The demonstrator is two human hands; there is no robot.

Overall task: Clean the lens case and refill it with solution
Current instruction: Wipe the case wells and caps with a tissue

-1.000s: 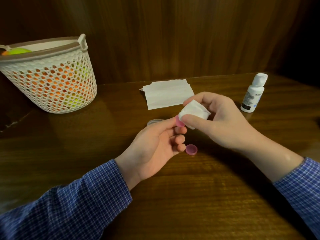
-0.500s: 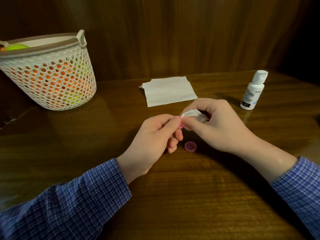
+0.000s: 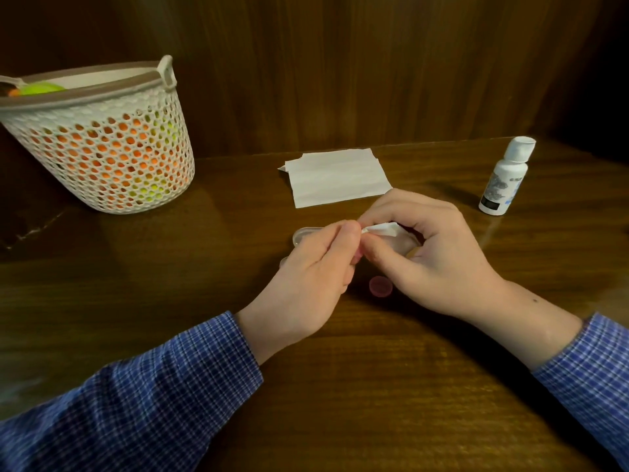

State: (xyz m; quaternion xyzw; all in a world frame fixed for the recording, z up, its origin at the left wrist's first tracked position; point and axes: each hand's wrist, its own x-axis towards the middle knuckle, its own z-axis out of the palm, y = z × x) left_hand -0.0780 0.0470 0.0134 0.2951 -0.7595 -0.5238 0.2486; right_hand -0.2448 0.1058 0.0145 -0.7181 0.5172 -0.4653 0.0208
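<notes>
My left hand (image 3: 315,267) pinches a pink cap of the lens case, almost fully hidden between its fingertips. My right hand (image 3: 429,253) holds a crumpled white tissue (image 3: 383,230) pressed against that cap. A second pink cap (image 3: 380,287) lies on the wooden table just below the two hands. The clear lens case body (image 3: 303,235) sits on the table behind my left hand, partly hidden by it. The white solution bottle (image 3: 505,180) stands capped at the right.
A flat white tissue sheet (image 3: 335,181) lies behind the hands. A white mesh basket (image 3: 102,141) holding orange and green items stands at the back left. A dark wood wall closes off the table's far edge.
Both hands have dropped closer to the table and drawn together. The tissue, earlier held up beside the pink cap, is now crumpled tight against it.
</notes>
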